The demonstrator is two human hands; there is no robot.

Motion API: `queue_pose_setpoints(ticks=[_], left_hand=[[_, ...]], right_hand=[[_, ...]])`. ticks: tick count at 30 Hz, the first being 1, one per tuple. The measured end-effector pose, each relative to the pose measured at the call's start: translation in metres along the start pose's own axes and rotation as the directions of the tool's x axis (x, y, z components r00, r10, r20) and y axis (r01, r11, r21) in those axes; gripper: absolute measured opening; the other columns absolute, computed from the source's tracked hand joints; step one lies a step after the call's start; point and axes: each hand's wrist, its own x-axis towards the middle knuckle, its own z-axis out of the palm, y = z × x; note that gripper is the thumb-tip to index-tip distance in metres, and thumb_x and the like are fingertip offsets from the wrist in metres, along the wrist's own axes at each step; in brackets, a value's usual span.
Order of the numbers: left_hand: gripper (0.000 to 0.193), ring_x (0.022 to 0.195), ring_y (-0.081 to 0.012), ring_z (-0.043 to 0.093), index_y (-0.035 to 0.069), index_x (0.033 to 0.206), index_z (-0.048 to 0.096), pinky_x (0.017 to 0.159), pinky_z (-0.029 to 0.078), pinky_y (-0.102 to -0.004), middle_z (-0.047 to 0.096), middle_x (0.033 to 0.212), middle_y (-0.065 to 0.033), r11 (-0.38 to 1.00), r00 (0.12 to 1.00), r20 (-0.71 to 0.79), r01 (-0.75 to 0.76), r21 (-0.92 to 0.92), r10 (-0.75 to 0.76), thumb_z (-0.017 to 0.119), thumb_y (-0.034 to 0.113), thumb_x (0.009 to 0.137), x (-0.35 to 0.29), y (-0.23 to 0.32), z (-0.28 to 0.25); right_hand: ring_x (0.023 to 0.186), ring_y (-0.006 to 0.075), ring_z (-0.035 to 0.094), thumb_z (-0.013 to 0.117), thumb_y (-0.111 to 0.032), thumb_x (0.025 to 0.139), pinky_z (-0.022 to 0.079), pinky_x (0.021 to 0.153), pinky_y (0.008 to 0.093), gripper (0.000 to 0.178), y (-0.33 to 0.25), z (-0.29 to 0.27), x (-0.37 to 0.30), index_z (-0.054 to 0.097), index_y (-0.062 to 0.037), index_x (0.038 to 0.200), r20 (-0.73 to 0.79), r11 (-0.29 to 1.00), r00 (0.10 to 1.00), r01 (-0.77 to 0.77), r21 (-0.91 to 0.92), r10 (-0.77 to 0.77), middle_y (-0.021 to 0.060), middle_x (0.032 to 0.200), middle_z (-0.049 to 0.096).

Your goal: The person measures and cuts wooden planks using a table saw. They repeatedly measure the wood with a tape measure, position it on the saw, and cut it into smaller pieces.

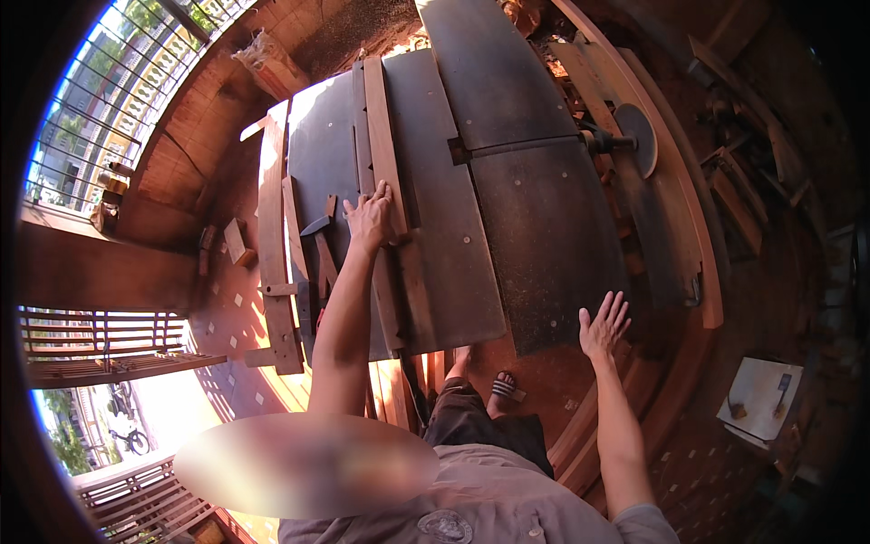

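The left hand (370, 220) lies flat, fingers together, on the plank (385, 145) along the worktop's (535, 227) left edge; the right hand (604, 328) hovers spread, empty.

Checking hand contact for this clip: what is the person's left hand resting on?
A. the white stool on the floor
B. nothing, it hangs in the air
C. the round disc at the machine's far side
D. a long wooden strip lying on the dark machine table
D: the left hand lies flat on the long wooden strip that runs along the dark machine table, while the right hand is spread open near the table's near edge.
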Motion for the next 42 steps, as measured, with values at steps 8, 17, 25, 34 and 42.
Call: queue_pose_setpoints(ticks=[8,17,25,34,42], left_hand=[[0.123,0.139,-0.033,0.053,0.014,0.159,0.039,0.118,0.033,-0.0699,0.038,0.166,0.0037,1.0,1.0,0.017,0.013,0.02,-0.013,0.098,0.03,0.053,0.023,-0.005,-0.008],[0.126,0.141,-0.0313,0.051,0.015,0.161,0.037,0.118,0.031,-0.0721,0.034,0.168,0.0058,0.999,0.998,0.04,0.038,0.034,-0.039,0.099,0.032,0.052,0.055,-0.009,-0.017],[0.127,0.141,-0.0313,0.05,0.017,0.16,0.039,0.117,0.032,-0.0724,0.033,0.168,0.006,0.999,0.999,0.03,0.029,0.031,-0.03,0.1,0.03,0.05,0.079,-0.019,-0.019],[0.13,0.143,-0.0322,0.048,0.018,0.162,0.035,0.119,0.031,-0.0713,0.032,0.169,0.0057,0.998,0.996,0.065,0.055,0.008,-0.055,0.1,0.032,0.051,0.1,-0.02,-0.029],[0.129,0.144,-0.0335,0.048,0.017,0.162,0.035,0.119,0.03,-0.0708,0.031,0.17,0.0052,0.999,0.997,0.072,0.043,-0.013,-0.042,0.1,0.031,0.052,0.116,-0.027,-0.037]], right_hand=[[0.158,0.0449,0.013,0.042,-0.057,0.105,0.014,0.124,0.0666,0.084,-0.002,-0.005,0.003,0.014,-0.0072,0.167,0.018,1.0,1.0,-0.001,0.006,0.001,0.0199,0.174,0.009],[0.157,0.0458,0.016,0.043,-0.059,0.105,0.017,0.122,0.0681,0.085,-0.006,-0.005,0.008,0.017,-0.0058,0.166,0.004,1.0,1.0,0.003,0.013,-0.003,0.0208,0.173,0.011],[0.158,0.0452,0.012,0.043,-0.057,0.105,0.014,0.124,0.066,0.085,-0.011,-0.019,0.01,0.013,-0.0061,0.166,0.08,0.999,0.997,-0.024,0.022,0.022,0.0205,0.174,0.008],[0.159,0.0441,0.01,0.04,-0.06,0.105,0.011,0.125,0.0656,0.086,-0.013,-0.027,0.01,0.012,-0.0054,0.166,0.145,0.998,0.989,-0.046,0.043,0.039,0.0208,0.174,0.005],[0.159,0.043,0.007,0.046,-0.055,0.104,0.011,0.125,0.0643,0.088,-0.014,-0.028,0.013,0.007,-0.0072,0.167,0.174,0.998,0.983,-0.06,0.03,0.054,0.0183,0.175,0.001]])
